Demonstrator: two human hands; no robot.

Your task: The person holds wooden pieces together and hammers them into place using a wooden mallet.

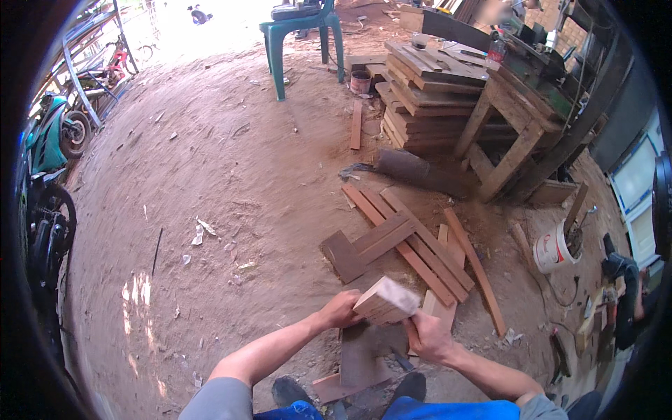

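Observation:
Between my two hands is a pale wooden block (381,305), tilted, with a whitish patch on its upper face. My left hand (341,310) is closed on its left edge. On the opposite edge, my right hand (429,337) grips it with the thumb up along the side. Beneath the block, a dark flat board (360,357) lies on the ground between my feet, partly covered by the block and my hands. Just beyond my hands, several reddish-brown wooden strips (427,262) lie in a crossed heap with a shorter dark board (381,238) on top.
A long strip (476,269) and a white bucket (553,250) are to the right. Farther off stand stacked planks (427,105), a wooden workbench (514,105) and a green plastic chair (301,29). Motorbikes (52,140) line the left. Another person (623,294) is at the far right.

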